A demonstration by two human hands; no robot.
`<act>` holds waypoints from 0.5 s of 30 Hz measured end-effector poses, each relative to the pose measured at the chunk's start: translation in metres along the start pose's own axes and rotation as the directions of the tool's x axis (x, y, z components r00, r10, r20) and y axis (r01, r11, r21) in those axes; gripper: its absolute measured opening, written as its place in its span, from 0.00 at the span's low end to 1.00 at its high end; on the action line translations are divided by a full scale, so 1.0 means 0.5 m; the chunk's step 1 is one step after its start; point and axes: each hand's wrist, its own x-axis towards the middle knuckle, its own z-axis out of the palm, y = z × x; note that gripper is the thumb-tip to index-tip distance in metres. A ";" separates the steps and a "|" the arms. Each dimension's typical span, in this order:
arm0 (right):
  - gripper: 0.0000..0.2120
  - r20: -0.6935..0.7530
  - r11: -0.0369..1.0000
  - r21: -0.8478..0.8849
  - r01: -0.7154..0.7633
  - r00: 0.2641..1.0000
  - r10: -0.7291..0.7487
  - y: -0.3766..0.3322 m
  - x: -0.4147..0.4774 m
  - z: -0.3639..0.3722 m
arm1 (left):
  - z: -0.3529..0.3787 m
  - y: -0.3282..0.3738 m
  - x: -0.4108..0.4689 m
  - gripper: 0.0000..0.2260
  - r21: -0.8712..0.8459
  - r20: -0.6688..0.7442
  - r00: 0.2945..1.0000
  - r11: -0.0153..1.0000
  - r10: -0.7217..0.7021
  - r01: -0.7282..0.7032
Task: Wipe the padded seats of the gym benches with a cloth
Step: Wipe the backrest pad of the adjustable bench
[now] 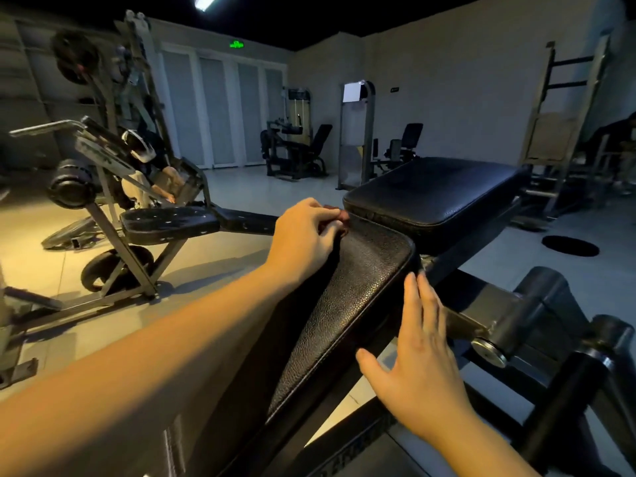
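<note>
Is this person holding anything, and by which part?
The left hand grips a reddish cloth, bunched in its curled fingers, on the far corner of the near padded seat. The right hand holds nothing; its straight fingers rest against the seat's side.

The room is dim. A white ceiling strip lamp [205,1] glares at the top, and a small green lit sign [236,44] glows. Warm yellow light washes the pale tiled floor [31,242] at left, turning bluish farther off. The grained black leather bench pad [361,287] shows a soft sheen. The edges bow with wide-angle distortion, and the distant dark weight machines [296,149] look soft and grainy.
</note>
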 end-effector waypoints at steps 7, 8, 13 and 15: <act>0.58 0.019 1.000 0.024 0.000 1.000 -0.001 0.003 0.001 -0.008 | -0.006 -0.001 0.011 0.12 0.015 0.074 0.994 0.996 0.086 -0.087; 0.58 0.025 1.000 0.026 0.001 1.000 -0.001 0.005 0.000 -0.011 | -0.005 -0.021 0.033 0.11 0.036 0.058 0.998 0.999 -0.022 0.020; 0.57 0.045 1.000 0.025 0.000 0.999 -0.001 0.006 0.002 -0.017 | -0.005 0.093 -0.057 0.11 -0.073 0.073 0.963 0.964 0.260 -0.254; 0.57 0.032 0.999 0.032 0.003 0.999 -0.004 0.004 0.002 -0.013 | -0.018 0.085 -0.065 0.13 -0.087 0.133 0.926 0.935 0.353 -0.344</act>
